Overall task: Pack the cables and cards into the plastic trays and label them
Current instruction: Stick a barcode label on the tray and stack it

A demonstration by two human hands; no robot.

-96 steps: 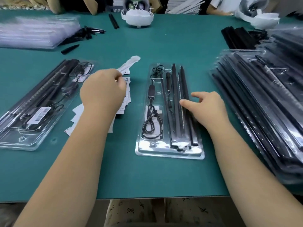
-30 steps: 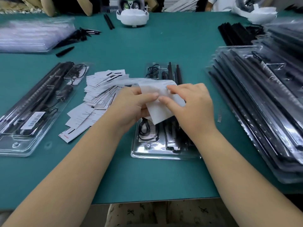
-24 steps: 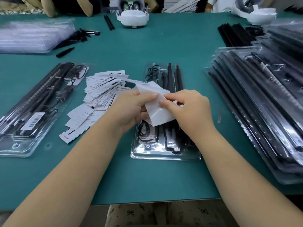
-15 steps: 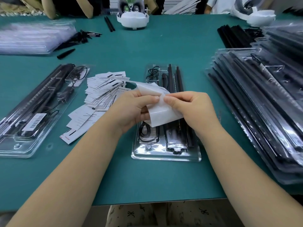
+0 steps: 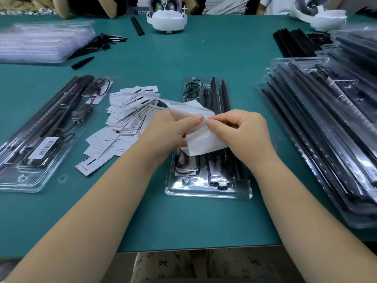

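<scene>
Open tray [image 5: 208, 188]: centre of table [image 5: 183, 221]. Loose cards [image 5: 126, 123]: just left of it. Closed tray [image 5: 40, 139]: far left; tray stack [image 5: 326, 139]: right.

A teal desk [image 5: 183, 217] carries a clear plastic tray [image 5: 208, 190] in the middle, scattered cards [image 5: 122, 123] just left, a closed tray [image 5: 30, 160] further left, stacked trays [image 5: 326, 139] right.

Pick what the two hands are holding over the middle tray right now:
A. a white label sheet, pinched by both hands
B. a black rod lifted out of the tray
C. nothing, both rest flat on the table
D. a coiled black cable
A. The left hand and right hand both pinch the white label sheet at its upper edge, above the middle tray, whose cable and rods lie untouched inside.
</scene>
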